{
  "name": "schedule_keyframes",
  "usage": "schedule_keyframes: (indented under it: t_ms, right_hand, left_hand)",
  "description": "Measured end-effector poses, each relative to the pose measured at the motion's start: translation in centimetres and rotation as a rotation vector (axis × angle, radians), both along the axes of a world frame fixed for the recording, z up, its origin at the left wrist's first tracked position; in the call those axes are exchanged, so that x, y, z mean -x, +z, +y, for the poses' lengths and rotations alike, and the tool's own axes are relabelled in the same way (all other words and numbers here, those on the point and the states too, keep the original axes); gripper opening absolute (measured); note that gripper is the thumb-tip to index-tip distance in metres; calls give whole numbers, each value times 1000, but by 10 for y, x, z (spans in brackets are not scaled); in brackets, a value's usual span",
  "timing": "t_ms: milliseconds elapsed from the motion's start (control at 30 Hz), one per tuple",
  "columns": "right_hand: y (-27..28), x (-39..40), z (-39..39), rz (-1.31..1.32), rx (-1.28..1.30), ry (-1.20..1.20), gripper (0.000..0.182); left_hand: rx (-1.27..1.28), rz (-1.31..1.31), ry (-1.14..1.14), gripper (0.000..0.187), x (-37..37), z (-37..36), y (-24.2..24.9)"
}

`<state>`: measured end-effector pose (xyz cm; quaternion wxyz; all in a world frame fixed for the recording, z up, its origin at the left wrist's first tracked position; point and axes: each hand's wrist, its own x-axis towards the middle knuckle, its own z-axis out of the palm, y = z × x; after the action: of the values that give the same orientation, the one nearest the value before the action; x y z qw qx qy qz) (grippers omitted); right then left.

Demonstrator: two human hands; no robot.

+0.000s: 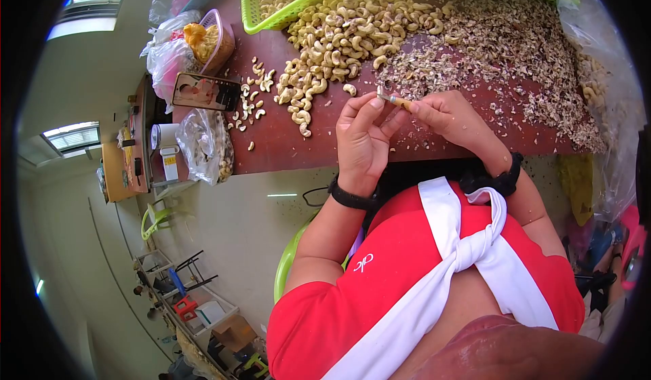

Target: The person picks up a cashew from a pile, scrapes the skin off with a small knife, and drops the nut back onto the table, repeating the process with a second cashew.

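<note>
Viewing from the head: both bare hands are raised over the near edge of a dark red table (271, 155), close together in the middle. The left hand (359, 132) is pinching a small pale piece, apparently a cashew kernel (380, 90), between thumb and fingertips; the fingers hide part of it. The right hand (453, 117) is grasping a small knife (401, 103) by its wooden handle, blade pointing left, at or just beside the kernel; actual contact cannot be resolved. Material: a large cashew heap (339, 37) lies beyond the hands, far and to the left; a scatter of paler cashews (260, 113) lies left of it, near a phone (203, 92). Skin flakes (529, 61) cover the right side. A green basket (249, 7) with nuts stands at the far left. Technique, as judged: the work looks like fine scraping of skin off the kernel. Short, light strokes at a low blade angle should lift skin without gouging; the inner curve likely needs the tip. Left fingertips best sit behind the cutting line, with the kernel rolled a little between strokes to expose fresh skin. Risks: too firm a pinch could split the nut; a slip could send the edge into the left thumb.
</note>
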<state>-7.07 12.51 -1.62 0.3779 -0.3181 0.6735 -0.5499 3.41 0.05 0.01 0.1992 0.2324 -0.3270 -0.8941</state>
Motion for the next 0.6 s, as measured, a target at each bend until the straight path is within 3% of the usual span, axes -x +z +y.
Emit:
schedule_keyframes:
  t_ms: [600]
  right_hand:
    - [5,-1,0,-13,-30,-6,34]
  left_hand:
    - [99,38,33,8,-2,4,-2]
